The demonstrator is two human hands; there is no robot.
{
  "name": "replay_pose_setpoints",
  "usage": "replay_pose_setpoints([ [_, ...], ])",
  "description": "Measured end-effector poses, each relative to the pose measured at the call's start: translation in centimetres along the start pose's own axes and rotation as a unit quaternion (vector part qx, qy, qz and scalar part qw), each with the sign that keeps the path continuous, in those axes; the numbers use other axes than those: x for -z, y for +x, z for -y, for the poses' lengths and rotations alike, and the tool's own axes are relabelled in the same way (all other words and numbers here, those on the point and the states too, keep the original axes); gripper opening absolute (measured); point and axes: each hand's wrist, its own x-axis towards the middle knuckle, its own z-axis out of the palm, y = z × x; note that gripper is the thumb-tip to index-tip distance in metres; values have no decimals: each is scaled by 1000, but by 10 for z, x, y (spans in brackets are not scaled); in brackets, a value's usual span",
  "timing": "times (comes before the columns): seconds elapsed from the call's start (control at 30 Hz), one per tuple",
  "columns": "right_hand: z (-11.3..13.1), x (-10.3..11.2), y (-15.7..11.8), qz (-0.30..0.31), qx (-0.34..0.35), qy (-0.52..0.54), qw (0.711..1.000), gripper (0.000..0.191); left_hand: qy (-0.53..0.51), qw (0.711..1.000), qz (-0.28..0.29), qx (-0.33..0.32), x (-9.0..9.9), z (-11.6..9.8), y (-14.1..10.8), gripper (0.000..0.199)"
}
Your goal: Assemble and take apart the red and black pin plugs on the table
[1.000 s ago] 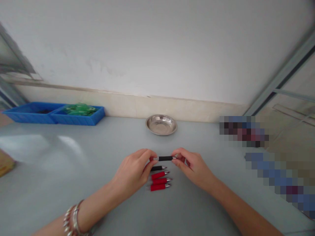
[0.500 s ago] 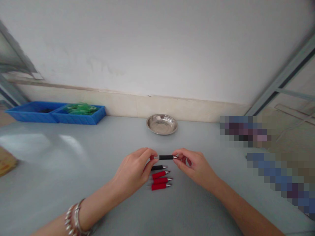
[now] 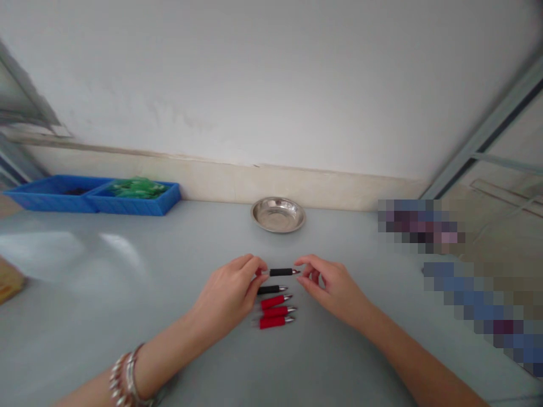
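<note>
My left hand pinches the left end of a pen part with a black grip and a silver tip pointing right. Around that tip, my right hand has its thumb and forefinger apart, with a small gap to the metal. Just below lies a second black-gripped pen part, its left end hidden by my left hand. Under it lie three red-gripped parts, an upper, a middle and a lower one, tips to the right.
A round metal dish stands near the wall, beyond my hands. Blue trays sit at the back left, one with green pieces, the other with dark ones. A yellowish object is at the left edge. Blurred-out areas cover the right side.
The fingers of my right hand have parted from the silver tip they held. The black-gripped part in my left hand has shifted slightly left.
</note>
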Motion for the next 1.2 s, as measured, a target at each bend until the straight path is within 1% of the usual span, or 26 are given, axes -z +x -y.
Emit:
replay_pose_setpoints([
  [0.13, -1, -1, 0, 5, -2, -14, 1000, 19, 35, 998, 39, 25, -2, 3, 2, 18],
  [0.3, -2, -1, 1, 11, 7, -25, 1000, 17, 52, 995, 80, 41, 0, 2, 1, 19],
  [0.77, -4, -3, 0, 24, 21, -35, 999, 15, 49, 995, 79, 37, 2, 0, 1, 22],
  [0.87, -3, -3, -1, 27, 27, -34, 999, 15, 32, 997, 65, 32, 2, 0, 1, 22],
  [0.93, -3, -2, -1, 27, 30, -33, 999, 15, 14, 999, 46, 10, 2, -1, 0, 21],
  [1.0, -2, -2, -1, 27, 30, -34, 999, 15, -11, 999, 41, -32, 4, -4, -2, 19],
  [1.07, -2, -2, -1, 27, 26, -35, 999, 15, -32, 994, 61, -80, 8, -8, -4, 19],
  [1.2, -2, -2, 0, 33, 26, -32, 999, 16, -19, 983, 129, -129, 16, -18, -8, 15],
])
